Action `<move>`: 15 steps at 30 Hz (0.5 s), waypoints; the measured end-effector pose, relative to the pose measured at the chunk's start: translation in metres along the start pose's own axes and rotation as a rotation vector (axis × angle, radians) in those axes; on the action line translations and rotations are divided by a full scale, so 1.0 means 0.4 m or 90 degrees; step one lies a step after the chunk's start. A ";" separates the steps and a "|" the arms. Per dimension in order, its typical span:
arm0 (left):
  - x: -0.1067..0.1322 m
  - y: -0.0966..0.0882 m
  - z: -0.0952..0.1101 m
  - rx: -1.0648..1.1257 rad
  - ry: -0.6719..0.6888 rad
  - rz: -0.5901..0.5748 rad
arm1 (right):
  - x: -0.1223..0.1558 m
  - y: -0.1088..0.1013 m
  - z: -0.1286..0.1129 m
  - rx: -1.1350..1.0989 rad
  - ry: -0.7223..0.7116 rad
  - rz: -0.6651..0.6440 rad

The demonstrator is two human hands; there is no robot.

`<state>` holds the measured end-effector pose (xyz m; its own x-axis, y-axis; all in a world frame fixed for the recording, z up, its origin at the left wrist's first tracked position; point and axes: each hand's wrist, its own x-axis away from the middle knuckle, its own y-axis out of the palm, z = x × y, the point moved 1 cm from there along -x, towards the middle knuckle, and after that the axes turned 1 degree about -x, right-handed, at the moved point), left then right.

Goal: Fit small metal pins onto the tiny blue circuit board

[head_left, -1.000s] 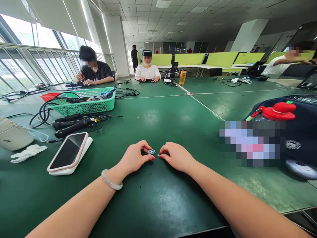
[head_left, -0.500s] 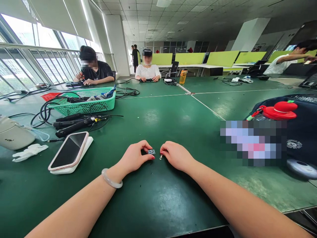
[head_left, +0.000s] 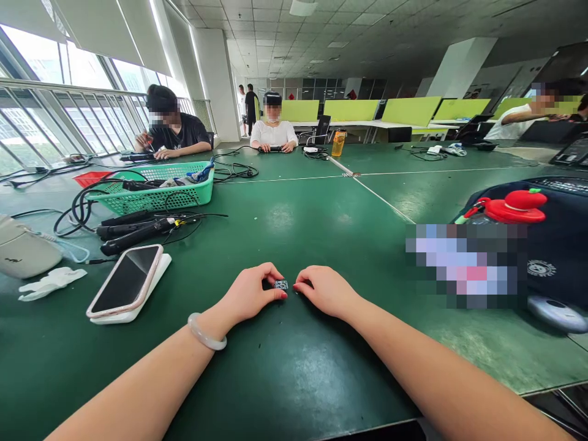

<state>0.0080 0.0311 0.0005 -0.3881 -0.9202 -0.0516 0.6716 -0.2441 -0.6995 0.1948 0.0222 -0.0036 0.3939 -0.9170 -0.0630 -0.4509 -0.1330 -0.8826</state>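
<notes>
The left hand (head_left: 250, 291) is pinching a patterned piece (head_left: 282, 285). At its three o'clock, the right hand (head_left: 328, 291) is pinching something tiny (head_left: 296, 293). These aren't touching yet.

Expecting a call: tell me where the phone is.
At left in the head view, the phone lies on a white object, between the tissue and the left hand.

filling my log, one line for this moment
left hand: holds patterned piece; right hand: pinched, contents unclear; hands: apart; phone: left of hands
</notes>
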 end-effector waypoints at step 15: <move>0.002 0.001 -0.003 -0.012 0.011 -0.003 | -0.011 0.001 0.028 -0.037 0.025 0.057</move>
<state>0.0072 0.0304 -0.0008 -0.4024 -0.9135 -0.0598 0.6575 -0.2430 -0.7132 0.2020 0.0303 -0.0088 0.3185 -0.9402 -0.1209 -0.5286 -0.0703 -0.8459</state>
